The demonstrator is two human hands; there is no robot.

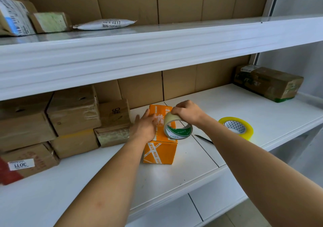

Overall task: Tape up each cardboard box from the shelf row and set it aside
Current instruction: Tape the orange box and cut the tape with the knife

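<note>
An orange cardboard box (160,152) with white print stands on the white middle shelf (192,165). My left hand (146,126) lies flat on the box's top, fingers straight, pressing it down. My right hand (187,112) grips a roll of clear tape with a green-and-white core (177,129), held on edge over the right part of the box top. The tape's free end is hidden under my fingers.
Stacked brown boxes (73,111) fill the shelf's left side. A second, yellowish tape roll (236,127) lies to the right, with a dark blade (203,138) between it and the orange box. One taped box (267,83) sits far right. Parcels (104,24) lie on the upper shelf.
</note>
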